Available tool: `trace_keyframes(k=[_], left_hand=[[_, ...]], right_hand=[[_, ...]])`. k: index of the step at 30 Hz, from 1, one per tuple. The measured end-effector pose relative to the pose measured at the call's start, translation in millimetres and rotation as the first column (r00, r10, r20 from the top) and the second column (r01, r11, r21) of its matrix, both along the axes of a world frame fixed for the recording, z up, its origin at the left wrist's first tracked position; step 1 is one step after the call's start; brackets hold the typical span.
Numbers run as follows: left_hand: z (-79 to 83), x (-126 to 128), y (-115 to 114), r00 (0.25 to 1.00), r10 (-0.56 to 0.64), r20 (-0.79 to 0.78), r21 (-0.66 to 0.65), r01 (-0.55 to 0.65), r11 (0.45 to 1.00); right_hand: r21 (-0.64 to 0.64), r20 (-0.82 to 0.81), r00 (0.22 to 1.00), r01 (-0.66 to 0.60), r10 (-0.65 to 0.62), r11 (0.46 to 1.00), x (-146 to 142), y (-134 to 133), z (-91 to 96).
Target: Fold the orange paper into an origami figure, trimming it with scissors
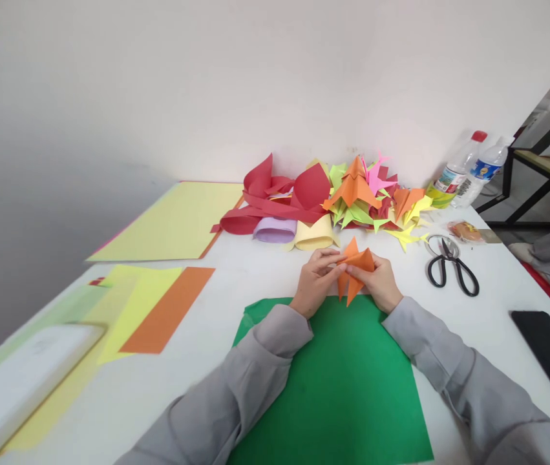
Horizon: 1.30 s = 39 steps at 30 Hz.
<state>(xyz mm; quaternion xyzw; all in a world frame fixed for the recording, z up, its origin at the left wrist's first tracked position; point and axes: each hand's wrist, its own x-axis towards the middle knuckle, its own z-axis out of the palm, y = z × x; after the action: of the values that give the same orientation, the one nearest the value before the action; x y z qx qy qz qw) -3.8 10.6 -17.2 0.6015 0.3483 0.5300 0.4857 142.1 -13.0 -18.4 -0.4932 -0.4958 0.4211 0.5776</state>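
Observation:
An orange origami figure [362, 261] with several pointed flaps is held up between my two hands, above the far edge of a green paper sheet [347, 381]. My left hand [317, 279] pinches the figure's left side, thumb and fingers closed on it. On the other side, my right hand [377, 280] grips the right flap, its thumb lying across the front. Two points of the folded paper hang down between the hands and one sticks up. Some fingertips are hidden behind the paper.
Behind my hands lie a heap of folded paper figures [355, 187] and red paper loops [311, 190]. Black-handled scissors [454, 268] and a black phone-like slab [549, 361] are at right, bottles [459, 168] beyond. Orange paper [170, 310] and a white box-like object [32, 381] lie left.

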Motion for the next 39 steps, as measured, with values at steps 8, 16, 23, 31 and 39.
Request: trace_keyframes(k=[8, 16, 23, 31, 39], left_hand=[[-0.8, -8.9, 9.4, 0.989, 0.014, -0.149, 0.323, 0.035, 0.946], [-1.6, -8.9, 10.1, 0.978, 0.097, -0.184, 0.519, 0.013, 0.855], [-2.5, -7.4, 6.8, 0.954, 0.207, -0.218, 0.590, -0.040, 0.806], [-1.4, -6.2, 4.8, 0.941, 0.241, -0.237, 0.670, -0.022, 0.742], [5.1, -2.1, -5.3, 0.945, 0.251, -0.210, 0.784, 0.010, 0.620]], right_hand=[[0.114, 0.017, 1.000, 0.015, -0.017, 0.993, 0.9, 2.0, 3.4], [0.126, 0.016, 0.999, -0.030, 0.028, 0.992, 3.4, 2.5, 2.1], [0.096, 0.019, 0.998, -0.059, 0.058, 0.994, 4.8, 0.7, 4.1], [0.093, 0.052, 0.995, -0.085, 0.080, 0.992, 6.2, 0.2, 5.3], [0.130, 0.113, 0.979, -0.182, 0.167, 0.975, 9.9, -2.6, 6.9]])
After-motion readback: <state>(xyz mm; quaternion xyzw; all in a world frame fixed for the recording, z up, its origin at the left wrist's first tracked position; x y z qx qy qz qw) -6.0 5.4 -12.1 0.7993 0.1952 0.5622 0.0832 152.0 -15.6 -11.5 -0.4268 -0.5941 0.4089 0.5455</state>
